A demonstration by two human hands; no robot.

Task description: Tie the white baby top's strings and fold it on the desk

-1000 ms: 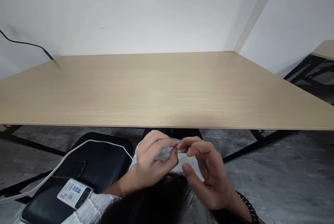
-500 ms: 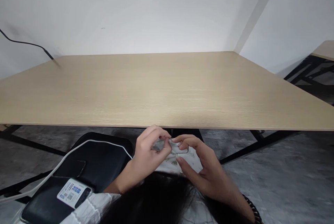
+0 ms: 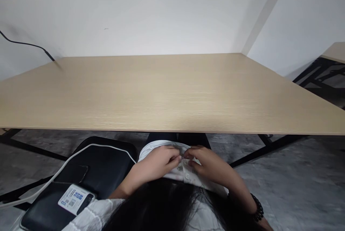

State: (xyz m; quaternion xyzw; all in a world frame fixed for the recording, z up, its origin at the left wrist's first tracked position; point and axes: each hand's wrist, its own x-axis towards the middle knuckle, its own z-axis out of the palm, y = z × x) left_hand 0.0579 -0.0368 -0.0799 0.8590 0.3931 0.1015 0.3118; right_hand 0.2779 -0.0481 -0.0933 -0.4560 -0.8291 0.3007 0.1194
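In the head view, the person sits at a pale wooden table [image 3: 161,94], both hands brought in low over the lap, just short of its near edge. The shirt [image 3: 180,170], white with a small pattern, lies under and between them, a button [image 3: 188,176] showing below the fingers. The left hand [image 3: 159,160] has its fingers curled, the thumb close to the forefinger at the shirt's front. The right hand [image 3: 206,161] faces it, just apart, fingers bent narrow and pointing inward; a dark bracelet [image 3: 258,207] circles that wrist. The fingertips are small from here, so I can't tell whether either hand has cloth pinched. Dark hair [image 3: 159,206] hangs in front of the body. On the person's left is a black seat [image 3: 110,162] with a white power bank [image 3: 71,198] lying on it, and a white cable [image 3: 93,144] arches across.
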